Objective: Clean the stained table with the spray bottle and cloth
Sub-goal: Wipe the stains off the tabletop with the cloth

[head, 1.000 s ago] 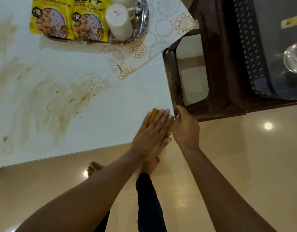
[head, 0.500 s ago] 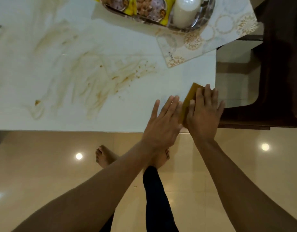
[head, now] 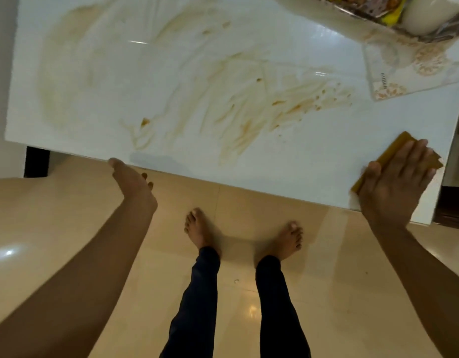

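So the right hand (head: 396, 184) is pressed flat on the folded yellow cloth (head: 399, 147) at the near right corner of the white table (head: 274, 161); fingers spread and laid over it, more pinning it down than gripping it. The left hand (head: 131, 178) is open and empty, hanging just off the near edge over the floor, touching nothing as far as I can tell. The brown stain (head: 249, 107) is smeared across most of the middle of the top, well apart from the cloth; nothing looks wiped yet. No spray bottle anywhere in view, so I can't say where it is. Looks like the setup step to me; next move probably means finding the bottle and wetting the stain, then dragging the cloth left, steering clear of the patterned mat (head: 417, 65) and tray (head: 378, 14) at the far right.
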